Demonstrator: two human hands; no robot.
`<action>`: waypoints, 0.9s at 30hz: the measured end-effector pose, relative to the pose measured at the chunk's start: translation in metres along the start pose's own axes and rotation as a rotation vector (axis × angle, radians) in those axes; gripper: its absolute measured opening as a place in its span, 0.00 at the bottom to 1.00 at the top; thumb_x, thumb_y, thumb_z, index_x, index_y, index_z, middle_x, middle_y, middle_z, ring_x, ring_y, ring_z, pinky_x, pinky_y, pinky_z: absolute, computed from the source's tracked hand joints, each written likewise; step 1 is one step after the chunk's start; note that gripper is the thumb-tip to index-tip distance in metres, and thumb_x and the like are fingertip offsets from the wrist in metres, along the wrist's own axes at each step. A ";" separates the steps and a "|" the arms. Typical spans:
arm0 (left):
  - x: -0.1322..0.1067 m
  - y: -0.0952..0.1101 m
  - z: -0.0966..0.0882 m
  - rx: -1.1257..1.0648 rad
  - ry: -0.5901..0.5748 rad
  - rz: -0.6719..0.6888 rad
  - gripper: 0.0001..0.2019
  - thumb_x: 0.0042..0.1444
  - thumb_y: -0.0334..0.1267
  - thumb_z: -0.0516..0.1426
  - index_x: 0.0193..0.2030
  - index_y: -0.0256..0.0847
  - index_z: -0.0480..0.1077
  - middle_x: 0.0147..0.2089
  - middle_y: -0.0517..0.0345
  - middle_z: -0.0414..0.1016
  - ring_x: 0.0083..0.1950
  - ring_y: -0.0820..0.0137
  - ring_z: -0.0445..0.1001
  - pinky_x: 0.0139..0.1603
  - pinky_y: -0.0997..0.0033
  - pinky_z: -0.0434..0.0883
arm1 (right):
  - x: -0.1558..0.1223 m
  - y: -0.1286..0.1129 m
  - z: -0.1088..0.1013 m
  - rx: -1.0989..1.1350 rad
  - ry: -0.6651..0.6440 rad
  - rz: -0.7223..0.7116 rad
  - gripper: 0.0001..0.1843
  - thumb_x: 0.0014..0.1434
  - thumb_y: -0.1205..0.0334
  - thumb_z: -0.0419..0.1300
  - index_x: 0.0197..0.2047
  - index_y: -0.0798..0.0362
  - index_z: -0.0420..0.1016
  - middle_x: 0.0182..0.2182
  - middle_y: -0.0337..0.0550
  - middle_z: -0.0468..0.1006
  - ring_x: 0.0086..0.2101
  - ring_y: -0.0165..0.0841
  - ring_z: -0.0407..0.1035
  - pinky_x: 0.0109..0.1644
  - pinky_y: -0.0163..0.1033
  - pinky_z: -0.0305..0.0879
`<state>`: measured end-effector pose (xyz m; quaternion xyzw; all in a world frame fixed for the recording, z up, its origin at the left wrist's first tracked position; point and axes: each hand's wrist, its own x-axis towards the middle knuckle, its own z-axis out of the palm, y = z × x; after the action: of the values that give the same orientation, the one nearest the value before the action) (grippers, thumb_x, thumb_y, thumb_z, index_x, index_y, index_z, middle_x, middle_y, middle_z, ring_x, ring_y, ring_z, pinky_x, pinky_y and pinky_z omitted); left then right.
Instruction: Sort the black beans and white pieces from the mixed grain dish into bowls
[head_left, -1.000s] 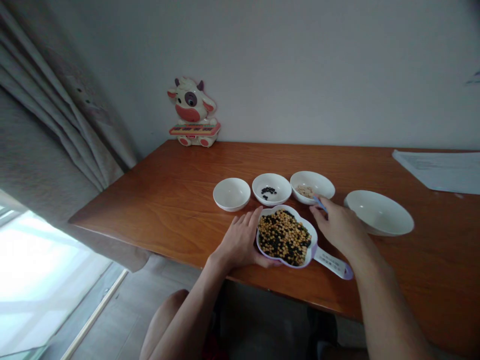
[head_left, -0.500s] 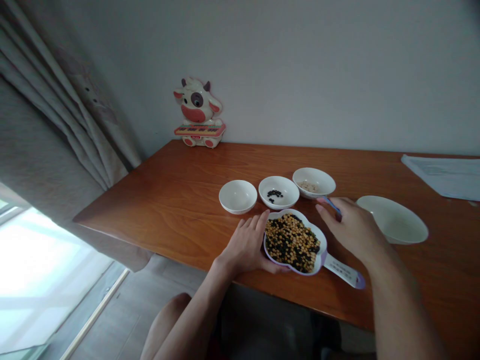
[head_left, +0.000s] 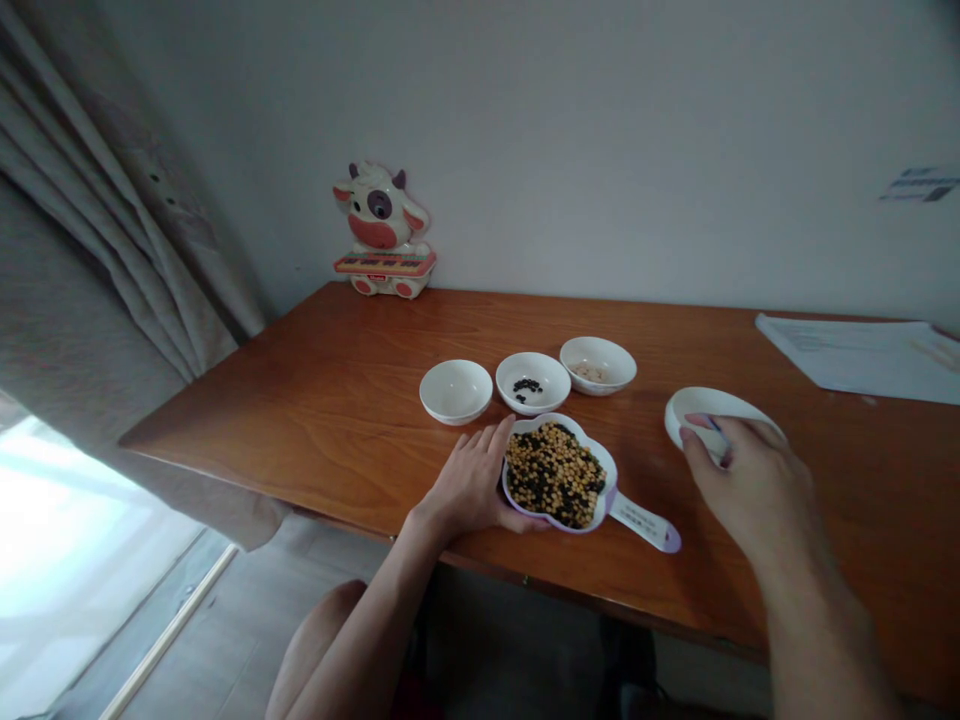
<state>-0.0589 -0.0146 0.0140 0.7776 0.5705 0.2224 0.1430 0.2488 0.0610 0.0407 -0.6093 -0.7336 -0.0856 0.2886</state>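
Observation:
A cloud-shaped white dish (head_left: 604, 478) with a lilac rim and a handle, full of mixed yellow and black beans, lies near the table's front edge. My left hand (head_left: 469, 485) rests against its left side, fingers cupped on the rim. My right hand (head_left: 750, 480) hovers over a larger white bowl (head_left: 694, 405) to the right, fingers pinched on a small blue tool that is mostly hidden. Behind the dish stand three small white bowls: an empty one (head_left: 455, 390), one with a few black beans (head_left: 532, 382), one with pale grains (head_left: 598, 364).
The wooden table (head_left: 337, 400) meets a white wall. A cow-shaped toy keyboard (head_left: 382, 235) stands at the back left corner. Papers (head_left: 862, 355) lie at the far right. A curtain (head_left: 97, 250) hangs on the left, above a bright window.
My right hand has moved from the bowl of pale grains to the right, over the larger white bowl. The left hand has stayed on the bean dish.

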 end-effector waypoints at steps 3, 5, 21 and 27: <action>0.000 -0.001 0.001 0.005 0.000 -0.002 0.62 0.39 0.64 0.68 0.74 0.38 0.44 0.69 0.33 0.63 0.68 0.43 0.65 0.69 0.42 0.61 | 0.001 -0.005 0.001 -0.001 -0.002 0.002 0.21 0.64 0.51 0.52 0.47 0.53 0.79 0.45 0.59 0.78 0.43 0.52 0.74 0.45 0.54 0.69; 0.000 -0.001 0.001 0.008 0.004 0.003 0.62 0.39 0.64 0.68 0.74 0.38 0.44 0.69 0.34 0.63 0.68 0.43 0.65 0.69 0.42 0.61 | 0.000 -0.002 0.004 -0.055 -0.024 0.035 0.22 0.65 0.50 0.52 0.49 0.55 0.79 0.44 0.60 0.78 0.42 0.53 0.74 0.43 0.54 0.69; 0.000 -0.001 0.001 0.024 -0.016 -0.012 0.62 0.40 0.68 0.65 0.74 0.34 0.45 0.69 0.31 0.63 0.68 0.43 0.65 0.69 0.42 0.61 | 0.001 -0.020 0.000 -0.128 -0.265 -0.036 0.17 0.65 0.55 0.54 0.39 0.53 0.83 0.37 0.54 0.85 0.34 0.48 0.78 0.31 0.45 0.65; 0.000 -0.001 0.002 0.028 0.005 0.008 0.61 0.41 0.67 0.66 0.73 0.33 0.46 0.69 0.31 0.63 0.68 0.43 0.65 0.69 0.41 0.61 | 0.000 -0.031 -0.002 0.008 -0.294 -0.110 0.16 0.64 0.54 0.56 0.41 0.53 0.84 0.35 0.52 0.85 0.33 0.45 0.79 0.31 0.42 0.64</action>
<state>-0.0589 -0.0144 0.0122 0.7812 0.5708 0.2171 0.1299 0.2207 0.0529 0.0498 -0.5730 -0.8006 -0.0083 0.1753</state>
